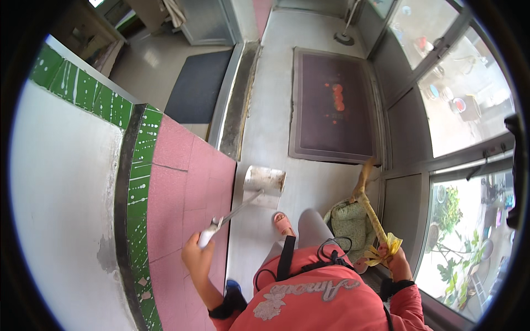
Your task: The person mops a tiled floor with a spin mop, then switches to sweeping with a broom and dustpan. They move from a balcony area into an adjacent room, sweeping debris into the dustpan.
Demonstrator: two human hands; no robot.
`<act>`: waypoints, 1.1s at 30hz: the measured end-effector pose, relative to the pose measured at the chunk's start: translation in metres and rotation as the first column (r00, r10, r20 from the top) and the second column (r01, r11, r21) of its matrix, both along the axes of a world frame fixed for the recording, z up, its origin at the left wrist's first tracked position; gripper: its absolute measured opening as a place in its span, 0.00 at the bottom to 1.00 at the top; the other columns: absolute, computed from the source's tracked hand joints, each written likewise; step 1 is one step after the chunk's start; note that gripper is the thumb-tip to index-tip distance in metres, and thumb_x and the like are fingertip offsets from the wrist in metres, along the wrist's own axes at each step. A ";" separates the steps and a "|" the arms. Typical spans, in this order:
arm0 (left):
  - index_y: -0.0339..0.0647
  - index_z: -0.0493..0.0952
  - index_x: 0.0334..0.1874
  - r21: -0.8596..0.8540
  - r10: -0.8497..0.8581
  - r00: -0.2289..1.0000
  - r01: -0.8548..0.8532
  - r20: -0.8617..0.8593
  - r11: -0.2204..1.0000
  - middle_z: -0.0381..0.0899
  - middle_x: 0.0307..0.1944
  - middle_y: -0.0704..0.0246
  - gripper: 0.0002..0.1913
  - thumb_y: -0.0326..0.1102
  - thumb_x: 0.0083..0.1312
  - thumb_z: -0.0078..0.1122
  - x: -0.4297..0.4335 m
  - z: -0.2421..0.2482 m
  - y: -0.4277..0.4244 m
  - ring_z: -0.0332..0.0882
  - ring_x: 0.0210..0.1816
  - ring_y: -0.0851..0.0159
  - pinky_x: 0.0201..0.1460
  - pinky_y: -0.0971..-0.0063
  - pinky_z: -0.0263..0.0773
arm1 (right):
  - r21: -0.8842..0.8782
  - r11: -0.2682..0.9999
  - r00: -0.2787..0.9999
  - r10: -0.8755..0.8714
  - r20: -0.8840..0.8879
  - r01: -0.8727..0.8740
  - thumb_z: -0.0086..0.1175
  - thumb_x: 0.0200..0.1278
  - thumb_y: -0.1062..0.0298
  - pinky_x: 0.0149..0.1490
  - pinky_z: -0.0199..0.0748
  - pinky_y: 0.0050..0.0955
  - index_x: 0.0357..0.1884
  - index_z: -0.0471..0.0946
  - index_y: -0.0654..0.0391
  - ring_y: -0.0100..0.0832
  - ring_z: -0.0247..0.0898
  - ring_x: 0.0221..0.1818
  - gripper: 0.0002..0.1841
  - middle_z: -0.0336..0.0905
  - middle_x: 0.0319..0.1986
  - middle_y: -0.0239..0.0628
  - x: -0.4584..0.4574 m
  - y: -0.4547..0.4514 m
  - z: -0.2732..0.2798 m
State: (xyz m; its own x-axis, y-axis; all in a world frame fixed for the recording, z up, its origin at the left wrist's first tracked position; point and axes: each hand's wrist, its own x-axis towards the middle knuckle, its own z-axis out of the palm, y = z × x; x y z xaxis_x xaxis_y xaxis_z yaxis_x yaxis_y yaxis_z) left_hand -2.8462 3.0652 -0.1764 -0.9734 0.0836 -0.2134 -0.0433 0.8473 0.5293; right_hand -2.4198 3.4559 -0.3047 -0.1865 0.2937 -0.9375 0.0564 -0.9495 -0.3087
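My left hand [198, 252] is closed round the white grip of a long-handled dustpan [265, 181], whose pan rests on the pale floor beside the pink tiled wall. Some dirt shows inside the pan. On the other side, my right hand [396, 260] grips a hand broom [371, 214] near yellow plastic tied round its handle. The broom's slightly blurred head is at the near right corner of a dark doormat [335, 107] with a red print. A green patterned cushion [350, 223] lies behind the broom handle.
Glazed metal-framed doors [405, 198] line the right side. A raised threshold [238, 103] and a dark mat [201, 87] are at the left doorway. A mop [343, 38] stands at the far end. My feet wear pink slippers [283, 223]; a blue object [233, 285] is near my left arm.
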 end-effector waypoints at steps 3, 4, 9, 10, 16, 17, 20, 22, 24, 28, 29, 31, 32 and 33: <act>0.38 0.75 0.28 0.017 0.030 0.996 -0.032 0.083 0.999 0.72 0.18 0.64 0.10 0.34 0.47 0.63 -0.044 -0.011 0.039 0.69 0.21 0.63 0.28 0.70 0.64 | -0.042 0.993 0.994 -0.110 0.022 0.111 0.48 0.63 0.68 0.21 0.65 0.21 0.33 0.70 0.58 0.27 0.63 0.16 0.05 0.68 0.21 0.33 -0.025 0.022 -0.026; 0.37 0.75 0.29 0.017 0.025 0.997 -0.026 0.071 1.000 0.72 0.18 0.64 0.10 0.34 0.47 0.63 -0.057 -0.014 0.054 0.69 0.21 0.63 0.28 0.70 0.64 | -0.068 0.981 0.983 -0.179 0.044 0.182 0.49 0.62 0.69 0.21 0.66 0.21 0.33 0.70 0.58 0.27 0.63 0.16 0.04 0.68 0.21 0.34 -0.038 0.035 -0.037; 0.36 0.76 0.29 0.000 0.049 0.992 -0.050 0.120 0.999 0.72 0.18 0.64 0.11 0.34 0.46 0.63 -0.137 -0.028 0.118 0.69 0.21 0.63 0.28 0.69 0.64 | -0.160 0.983 0.994 -0.079 0.073 0.090 0.49 0.61 0.71 0.22 0.67 0.23 0.32 0.70 0.59 0.28 0.63 0.17 0.03 0.67 0.20 0.35 -0.118 0.109 -0.078; 0.36 0.76 0.29 0.009 0.028 0.996 -0.028 0.080 1.000 0.73 0.18 0.64 0.10 0.34 0.46 0.63 -0.151 -0.031 0.134 0.69 0.22 0.63 0.28 0.69 0.64 | -0.184 0.978 0.992 -0.087 0.089 0.102 0.49 0.61 0.71 0.22 0.67 0.22 0.31 0.70 0.60 0.28 0.63 0.17 0.04 0.67 0.20 0.36 -0.143 0.134 -0.085; 0.37 0.76 0.30 0.036 0.114 0.990 -0.117 0.088 0.992 0.74 0.20 0.62 0.10 0.34 0.47 0.61 -0.253 -0.020 0.265 0.72 0.23 0.61 0.29 0.70 0.65 | -0.039 0.998 0.999 -0.042 0.001 0.042 0.51 0.62 0.65 0.24 0.69 0.33 0.27 0.70 0.62 0.32 0.67 0.20 0.11 0.67 0.20 0.38 -0.298 0.254 -0.069; 0.37 0.76 0.31 -0.002 0.136 0.986 -0.137 0.093 0.991 0.75 0.20 0.61 0.10 0.34 0.47 0.61 -0.269 -0.013 0.287 0.72 0.23 0.60 0.29 0.69 0.66 | -0.014 1.000 0.998 -0.006 0.067 0.007 0.50 0.62 0.65 0.24 0.70 0.32 0.27 0.70 0.62 0.32 0.67 0.20 0.11 0.67 0.20 0.38 -0.325 0.277 -0.056; 0.40 0.77 0.31 -0.081 0.198 0.974 -0.190 0.109 0.978 0.77 0.23 0.60 0.11 0.37 0.48 0.60 -0.308 0.007 0.338 0.74 0.25 0.54 0.31 0.66 0.68 | 0.021 0.988 0.988 0.154 -0.023 -0.153 0.45 0.66 0.64 0.29 0.69 0.22 0.34 0.71 0.61 0.25 0.69 0.26 0.10 0.70 0.24 0.32 -0.397 0.332 -0.021; 0.36 0.75 0.29 -0.074 0.169 0.985 -0.166 0.036 0.983 0.74 0.20 0.61 0.11 0.35 0.47 0.62 -0.332 0.018 0.368 0.71 0.23 0.62 0.28 0.70 0.65 | 0.333 0.813 0.864 0.504 0.010 -0.478 0.45 0.64 0.70 0.29 0.68 0.20 0.34 0.71 0.60 0.24 0.69 0.26 0.05 0.71 0.25 0.32 -0.437 0.364 0.003; 0.34 0.74 0.29 -0.074 0.181 0.983 -0.180 0.002 0.981 0.72 0.19 0.59 0.12 0.36 0.47 0.62 -0.350 0.027 0.393 0.69 0.21 0.63 0.27 0.71 0.64 | 0.473 0.622 0.736 0.672 0.087 -0.624 0.44 0.62 0.75 0.29 0.67 0.17 0.36 0.71 0.59 0.23 0.69 0.26 0.04 0.72 0.27 0.32 -0.468 0.390 0.018; 0.42 0.78 0.33 -0.050 0.248 0.967 -0.246 0.049 0.968 0.79 0.24 0.59 0.11 0.39 0.50 0.61 -0.386 0.042 0.420 0.78 0.29 0.52 0.32 0.65 0.70 | 0.485 0.570 0.693 0.712 0.111 -0.664 0.43 0.59 0.80 0.29 0.65 0.15 0.41 0.70 0.57 0.21 0.69 0.27 0.10 0.73 0.31 0.31 -0.515 0.420 0.022; 0.42 0.78 0.33 -0.035 0.243 0.969 -0.242 0.033 0.970 0.79 0.25 0.59 0.11 0.39 0.50 0.61 -0.396 0.042 0.424 0.78 0.29 0.52 0.33 0.64 0.70 | 0.483 0.584 0.702 0.705 0.095 -0.652 0.43 0.58 0.80 0.29 0.65 0.15 0.43 0.70 0.57 0.20 0.69 0.27 0.11 0.73 0.31 0.31 -0.527 0.426 0.019; 0.42 0.78 0.35 -0.004 0.216 0.976 -0.216 0.000 0.976 0.80 0.25 0.59 0.12 0.39 0.50 0.62 -0.416 0.038 0.427 0.79 0.31 0.51 0.33 0.64 0.71 | 0.506 0.542 0.690 0.706 0.158 -0.671 0.42 0.58 0.81 0.28 0.65 0.15 0.44 0.69 0.55 0.20 0.69 0.27 0.13 0.74 0.31 0.31 -0.547 0.433 0.010; 0.43 0.78 0.37 0.032 0.216 0.976 -0.216 0.010 0.976 0.80 0.27 0.59 0.14 0.41 0.50 0.62 -0.427 0.036 0.427 0.79 0.32 0.51 0.35 0.63 0.71 | 0.521 0.512 0.677 0.711 0.190 -0.683 0.42 0.58 0.81 0.28 0.64 0.15 0.45 0.69 0.55 0.20 0.69 0.27 0.14 0.74 0.31 0.31 -0.557 0.434 0.005; 0.43 0.78 0.37 0.046 0.210 0.978 -0.210 0.002 0.977 0.80 0.28 0.59 0.14 0.41 0.50 0.62 -0.439 0.033 0.426 0.79 0.33 0.51 0.35 0.63 0.72 | 0.531 0.509 0.677 0.714 0.180 -0.677 0.43 0.59 0.80 0.28 0.65 0.15 0.45 0.69 0.54 0.20 0.70 0.27 0.13 0.74 0.32 0.31 -0.565 0.434 0.003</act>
State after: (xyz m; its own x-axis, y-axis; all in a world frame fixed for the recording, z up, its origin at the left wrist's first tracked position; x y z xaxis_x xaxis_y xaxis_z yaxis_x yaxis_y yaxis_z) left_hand -3.2853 3.4908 -0.1438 -0.9708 -0.1135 -0.2115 -0.2165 0.7941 0.5679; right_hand -2.9853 3.8902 -0.3017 -0.5951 0.4676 -0.6537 0.5925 -0.2943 -0.7499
